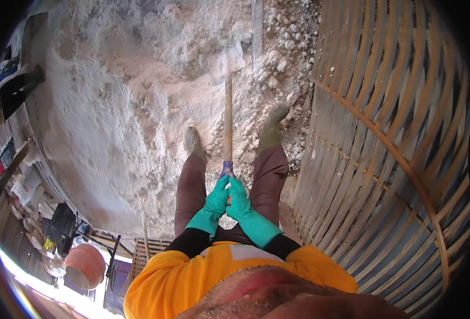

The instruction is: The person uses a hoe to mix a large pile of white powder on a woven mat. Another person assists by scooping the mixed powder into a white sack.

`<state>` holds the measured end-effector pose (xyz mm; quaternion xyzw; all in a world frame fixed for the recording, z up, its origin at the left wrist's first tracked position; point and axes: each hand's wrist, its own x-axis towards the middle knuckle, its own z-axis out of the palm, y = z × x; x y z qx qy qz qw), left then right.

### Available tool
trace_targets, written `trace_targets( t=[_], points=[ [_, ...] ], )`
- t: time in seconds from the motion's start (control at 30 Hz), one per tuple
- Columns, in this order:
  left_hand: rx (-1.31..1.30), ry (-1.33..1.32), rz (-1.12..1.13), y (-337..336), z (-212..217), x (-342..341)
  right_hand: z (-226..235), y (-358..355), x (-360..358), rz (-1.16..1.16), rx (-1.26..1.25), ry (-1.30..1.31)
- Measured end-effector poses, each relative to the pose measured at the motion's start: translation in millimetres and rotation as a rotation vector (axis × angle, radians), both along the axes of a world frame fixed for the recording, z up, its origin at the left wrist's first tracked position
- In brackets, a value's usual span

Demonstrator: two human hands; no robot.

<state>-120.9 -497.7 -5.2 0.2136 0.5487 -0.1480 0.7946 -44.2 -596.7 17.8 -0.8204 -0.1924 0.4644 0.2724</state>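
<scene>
A shovel (228,111) with a wooden shaft stretches straight ahead of me, between my boots. Its dusty blade (226,65) rests on the pale powdery heap, and its outline partly blends into the powder. At the near end is a purple handle (227,169). My left hand (217,199), in a green rubber glove, is closed on this handle end. Beside it, my right hand (238,199), gloved alike, closes on it from the other side. The fingertips of both hands meet over the handle, and a bit of orange shows between the palms.
Whitish powder and lumps (102,106) cover the ground. Round clods (283,58) lie along the right side, beside a curving slatted wall (373,133). A narrow plank (257,26) lies beyond the blade. An orange mixer drum (85,266) stands at lower left, near a thin pole (145,234).
</scene>
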Motion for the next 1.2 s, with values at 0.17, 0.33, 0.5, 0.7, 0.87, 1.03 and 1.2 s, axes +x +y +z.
trace_targets(
  t=[0.17,0.33,0.5,0.7,0.87,1.03,1.2],
  points=[
    [0.288,-0.275,0.022,9,19,7,-14,10,5,-1.021,-0.170,0.509],
    [-0.513,0.267,0.163,27,-41,20,-3,42,40,-1.038,-0.198,0.759],
    [-0.224,0.402,-0.179,-6,-73,7,-20,33,27,-1.130,-0.134,0.816],
    [0.052,0.443,-0.459,15,-72,41,-48,18,18,-1.164,-0.048,0.745],
    [0.203,0.470,-0.699,12,-94,73,-82,7,32,-1.062,-0.115,0.358],
    [0.194,0.433,-0.573,-23,-102,134,-121,-18,89,-1.251,-0.093,0.402],
    [-0.015,0.207,-0.206,-57,-131,112,-89,-48,131,-0.647,-0.241,0.369]
  ],
)
